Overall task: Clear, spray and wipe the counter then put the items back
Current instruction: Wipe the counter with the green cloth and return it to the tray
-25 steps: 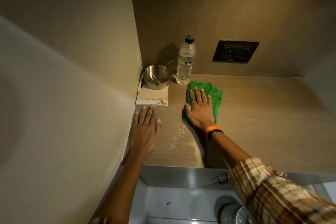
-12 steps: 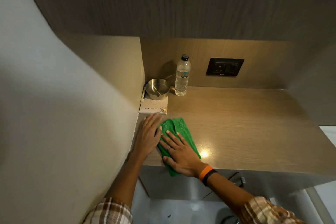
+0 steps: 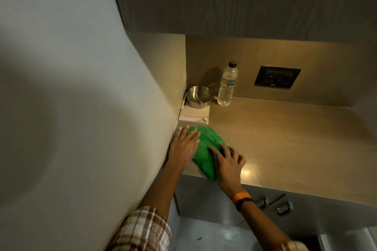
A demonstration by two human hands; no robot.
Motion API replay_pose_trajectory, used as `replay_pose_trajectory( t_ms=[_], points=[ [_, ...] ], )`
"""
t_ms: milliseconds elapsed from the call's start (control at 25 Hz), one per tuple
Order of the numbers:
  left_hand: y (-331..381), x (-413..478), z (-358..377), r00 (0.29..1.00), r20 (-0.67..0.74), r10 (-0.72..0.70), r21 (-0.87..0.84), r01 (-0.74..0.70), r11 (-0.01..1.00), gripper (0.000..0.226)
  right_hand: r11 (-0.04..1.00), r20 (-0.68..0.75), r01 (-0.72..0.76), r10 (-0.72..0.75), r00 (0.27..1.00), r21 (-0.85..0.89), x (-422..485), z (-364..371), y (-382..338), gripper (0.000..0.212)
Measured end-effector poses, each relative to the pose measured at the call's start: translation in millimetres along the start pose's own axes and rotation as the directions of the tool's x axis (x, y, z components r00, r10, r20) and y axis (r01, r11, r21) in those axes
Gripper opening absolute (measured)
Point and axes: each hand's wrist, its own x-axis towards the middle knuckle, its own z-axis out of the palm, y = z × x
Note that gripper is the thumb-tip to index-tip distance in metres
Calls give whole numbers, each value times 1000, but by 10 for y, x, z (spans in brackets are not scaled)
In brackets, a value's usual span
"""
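Observation:
A green cloth (image 3: 205, 146) lies on the wooden counter (image 3: 285, 140) near its front left corner, one end hanging over the front edge. My right hand (image 3: 227, 163) presses flat on the cloth's right side, fingers spread. My left hand (image 3: 183, 145) rests flat beside the wall, its fingertips on the cloth's left edge. In the back left corner sit a steel bowl (image 3: 199, 96), a clear water bottle (image 3: 227, 84) and a white booklet (image 3: 194, 115), with a pen (image 3: 41, 100) against the wall.
A side wall (image 3: 159, 91) closes the counter on the left. A dark socket plate (image 3: 276, 77) is on the back panel. An overhead cabinet (image 3: 244, 0) hangs above. Drawer handles (image 3: 283, 208) sit under the front edge.
My right hand has dragged the cloth from beside the bottle to the front left corner, against my left hand. The view has tilted up and back.

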Motion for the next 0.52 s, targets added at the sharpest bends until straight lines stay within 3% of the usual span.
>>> replay_pose_trajectory(
  t_ms=[80, 200, 280, 440, 520],
  points=[
    [-14, -150, 8, 988, -12, -154, 1, 154, 988, 49, 995, 41, 91, -90, 995, -28, 209, -36, -43, 45],
    [115, -410, 35, 969, -58, -240, 18, 241, 970, 46, 999, -10, -28, 28, 1000, -33, 317, -111, 67, 52],
    [162, -567, -17, 969, -113, -220, 37, 226, 974, 41, 993, -14, -114, 114, 993, -17, 266, -144, 162, 60],
    [227, -802, -79, 958, -225, -176, -76, 163, 984, 30, 997, 86, -60, 55, 995, 48, 153, -279, 355, 58],
    [424, -821, -88, 975, -193, -105, -164, 74, 984, 30, 997, 103, -66, 62, 993, 36, 69, -401, 607, 59]
  ],
)
